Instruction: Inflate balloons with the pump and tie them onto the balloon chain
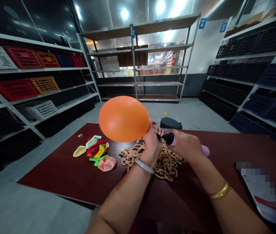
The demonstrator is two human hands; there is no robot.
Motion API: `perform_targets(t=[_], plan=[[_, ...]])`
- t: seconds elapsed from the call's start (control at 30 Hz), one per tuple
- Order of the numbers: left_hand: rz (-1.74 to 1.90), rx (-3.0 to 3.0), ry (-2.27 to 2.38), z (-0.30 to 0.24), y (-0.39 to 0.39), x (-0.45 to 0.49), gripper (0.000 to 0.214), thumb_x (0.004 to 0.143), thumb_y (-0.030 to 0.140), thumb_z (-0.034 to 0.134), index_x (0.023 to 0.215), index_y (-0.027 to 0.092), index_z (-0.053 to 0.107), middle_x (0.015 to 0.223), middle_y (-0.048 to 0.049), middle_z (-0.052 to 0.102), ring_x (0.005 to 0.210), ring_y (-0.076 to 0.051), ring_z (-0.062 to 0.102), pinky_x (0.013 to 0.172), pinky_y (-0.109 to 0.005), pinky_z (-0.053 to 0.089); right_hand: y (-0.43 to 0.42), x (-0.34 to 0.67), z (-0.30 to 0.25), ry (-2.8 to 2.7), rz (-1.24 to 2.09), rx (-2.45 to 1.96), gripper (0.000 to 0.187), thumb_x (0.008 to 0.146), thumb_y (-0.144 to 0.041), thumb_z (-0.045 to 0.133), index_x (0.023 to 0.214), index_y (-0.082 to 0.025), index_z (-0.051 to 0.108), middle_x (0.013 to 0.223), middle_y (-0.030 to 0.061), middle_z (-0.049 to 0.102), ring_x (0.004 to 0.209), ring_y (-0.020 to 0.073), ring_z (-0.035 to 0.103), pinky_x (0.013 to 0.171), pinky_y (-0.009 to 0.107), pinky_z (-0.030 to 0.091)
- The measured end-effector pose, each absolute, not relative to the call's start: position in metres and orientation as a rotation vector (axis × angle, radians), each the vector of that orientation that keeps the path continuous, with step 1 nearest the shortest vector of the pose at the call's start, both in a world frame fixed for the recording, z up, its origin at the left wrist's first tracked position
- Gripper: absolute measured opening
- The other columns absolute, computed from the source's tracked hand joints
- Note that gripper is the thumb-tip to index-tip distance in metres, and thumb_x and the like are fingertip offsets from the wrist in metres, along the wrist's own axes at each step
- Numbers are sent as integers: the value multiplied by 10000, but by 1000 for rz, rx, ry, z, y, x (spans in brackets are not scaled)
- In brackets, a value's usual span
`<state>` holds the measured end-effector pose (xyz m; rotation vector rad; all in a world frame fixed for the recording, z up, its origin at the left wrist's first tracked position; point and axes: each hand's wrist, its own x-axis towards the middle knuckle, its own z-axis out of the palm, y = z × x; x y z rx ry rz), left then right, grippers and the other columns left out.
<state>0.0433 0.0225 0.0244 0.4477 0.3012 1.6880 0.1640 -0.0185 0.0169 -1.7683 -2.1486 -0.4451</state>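
Note:
An inflated orange balloon [124, 118] stands out to the left of my left hand [152, 139], whose fingers are closed around its neck. My right hand [186, 144] is wrapped round a light purple hand pump [205, 150]. The pump's black nozzle end [169, 138] points toward my left hand; where it meets the balloon is hidden by my fingers. Beneath both hands lies a tangled heap of beige cord-like loops [167, 162]. Left of the heap are several limp, uninflated balloons, among them a pale orange one [107, 163] and a cream one [79, 151].
The dark red table [79, 182] carries a phone-like device [262, 191], partly blurred, at the right. Beyond the far edge is a dark grey rounded object [170, 123]. Shelves with red crates [16, 90] stand left, dark crates [228, 89] right, and a metal rack [135, 61] behind.

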Motion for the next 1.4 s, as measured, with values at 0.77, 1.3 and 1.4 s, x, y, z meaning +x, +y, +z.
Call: perform_targets(t=[0.77, 1.3, 1.4], plan=[[1932, 425, 386, 55, 35, -29, 522, 835, 476, 583, 551, 185, 256, 413, 81, 245, 324, -45, 277, 375, -199, 199, -3, 192, 6, -2096, -531, -1702, 405, 781, -539, 535, 1000, -202, 583, 904, 62, 695, 819, 245, 646, 609, 303, 366], [1645, 441, 321, 20, 19, 50, 542, 876, 521, 486, 503, 179, 294, 422, 55, 258, 343, -67, 298, 388, -217, 257, -24, 160, 18, -2207, -400, -1649, 364, 796, -496, 544, 1031, -218, 530, 942, 70, 687, 805, 235, 650, 593, 287, 366], [1596, 409, 364, 21, 20, 48, 570, 850, 577, 484, 498, 184, 270, 417, 58, 247, 341, -65, 293, 387, -220, 267, -23, 159, 16, -2239, -380, -1582, 401, 808, -487, 543, 1120, -237, 511, 1008, 59, 680, 818, 228, 654, 588, 284, 377]])
